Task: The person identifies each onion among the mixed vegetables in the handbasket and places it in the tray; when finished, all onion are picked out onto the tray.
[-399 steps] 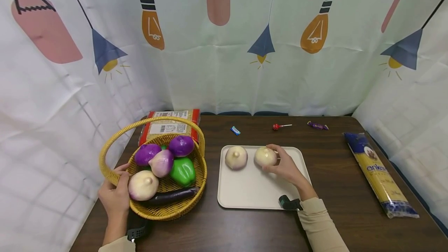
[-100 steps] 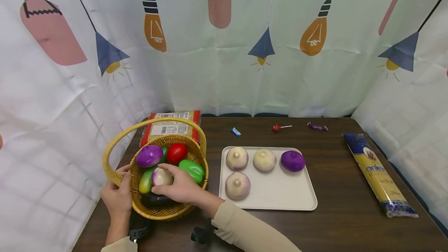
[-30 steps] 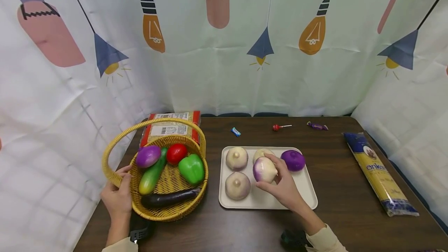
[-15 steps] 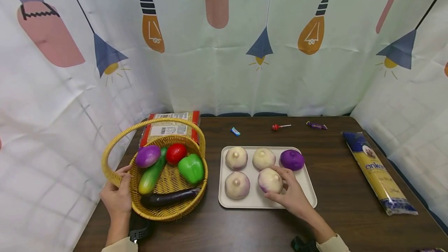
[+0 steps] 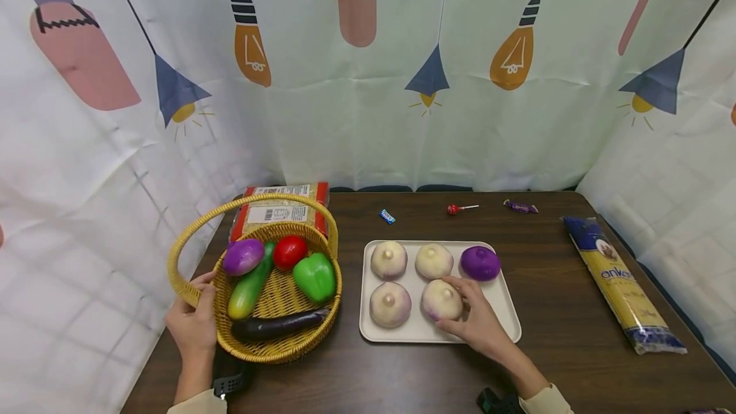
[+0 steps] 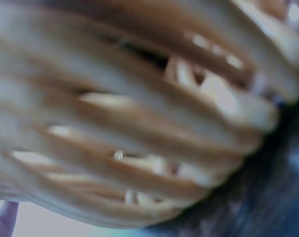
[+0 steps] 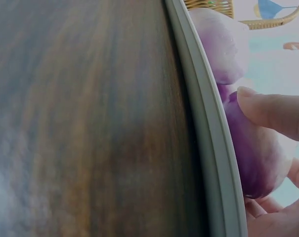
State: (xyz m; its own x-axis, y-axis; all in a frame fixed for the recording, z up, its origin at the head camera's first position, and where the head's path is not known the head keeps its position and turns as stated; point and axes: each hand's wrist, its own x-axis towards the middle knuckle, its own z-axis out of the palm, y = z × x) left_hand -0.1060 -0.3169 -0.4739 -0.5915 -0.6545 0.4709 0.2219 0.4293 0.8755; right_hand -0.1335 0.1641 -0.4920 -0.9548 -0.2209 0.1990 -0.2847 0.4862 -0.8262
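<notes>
My right hand (image 5: 480,318) holds a white-and-purple toy onion (image 5: 441,301) on the white tray (image 5: 471,331), its thumb and fingers around the sides. The right wrist view shows the thumb (image 7: 270,112) against the purple side of this onion (image 7: 258,158), just behind the tray's rim. Three other pale onions and one deep purple onion (image 5: 480,264) sit on the tray. My left hand (image 5: 192,321) grips the yellow wicker basket (image 5: 276,353) at its left rim, by the handle's foot. Close, blurred wicker fills most of the left wrist view.
In the basket lie a purple onion (image 5: 243,257), a cucumber (image 5: 250,289), a tomato (image 5: 290,252), a green pepper (image 5: 314,278) and an eggplant (image 5: 282,324). A red-edged packet (image 5: 276,213) stands behind it. Small sweets line the table's back; a yellow pasta bag (image 5: 623,286) lies right.
My right hand has taken the white-and-purple onion from the basket to the tray and lowered it into the front row, turning it stem up. The left hand stays at the basket.
</notes>
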